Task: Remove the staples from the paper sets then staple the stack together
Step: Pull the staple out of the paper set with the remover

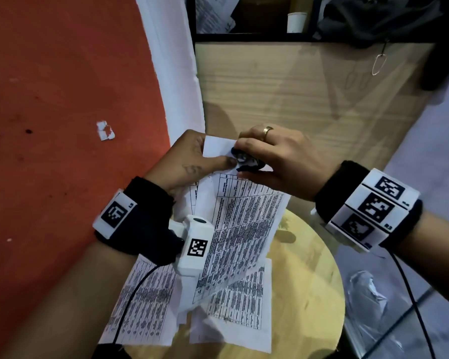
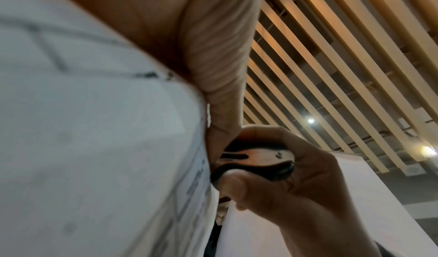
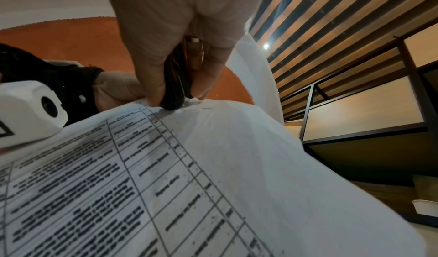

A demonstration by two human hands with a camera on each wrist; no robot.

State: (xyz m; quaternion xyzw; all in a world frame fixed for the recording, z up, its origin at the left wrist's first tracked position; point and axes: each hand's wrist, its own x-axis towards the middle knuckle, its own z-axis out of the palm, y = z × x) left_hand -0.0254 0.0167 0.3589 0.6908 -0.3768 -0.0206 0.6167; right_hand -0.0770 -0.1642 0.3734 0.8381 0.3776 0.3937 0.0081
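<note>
Paper set (image 1: 241,216) hangs lifted above the desk (image 1: 309,268); left hand (image 1: 189,161) pinches its top corner taut so the right hand (image 1: 278,161), fingers squeezing a staple remover (image 1: 246,161), can bite the staple there.

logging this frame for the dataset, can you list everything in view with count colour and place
staple remover: one, black with metal claws, at the top corner of the held paper set
held paper set: one, white with black printed tables, lifted above the table
loose sheets: at least two, white printed, flat on the table
round table: one, light wood, under the papers
paper scrap: one, white, on the red floor
paper cup: one, white, on the shelf at top
wooden partition: one, light wood, behind the table
wrist cameras: two, white with black markers, on black wristbands
left hand: grips the paper's corner
right hand: wears a gold ring, squeezes the staple remover
</note>
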